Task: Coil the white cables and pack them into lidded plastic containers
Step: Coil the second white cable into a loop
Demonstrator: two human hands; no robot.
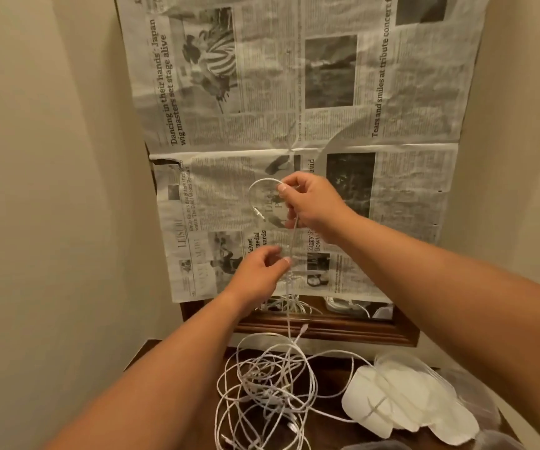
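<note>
A loose tangle of white cables [268, 391] is spread on the dark wooden worktop [327, 371] at the near edge, thin cords looped over one another with small connectors showing here and there. Just to its right, a stack of translucent white plastic lids [408, 404] is fanned out on the worktop.

One white cable [289, 303] is drawn up taut from the tangle. It is pinched lower down between the thumb and fingertips of the left hand [258, 267], though that grip is blurred. Higher up it is gripped by the right hand [314, 206], from which a short loop arcs to the left and ends in a plug [258, 216] hanging free.

Behind the hands, a wooden-framed mirror [327, 331] is seen, almost wholly covered by newspaper [262, 92]. The headlines "Dancing in their hands: Japan wig masters set stage alive" and "Tears and smiles at tribute concert" can be read sideways. Plain cream walls [51, 157] are seen on both sides.
</note>
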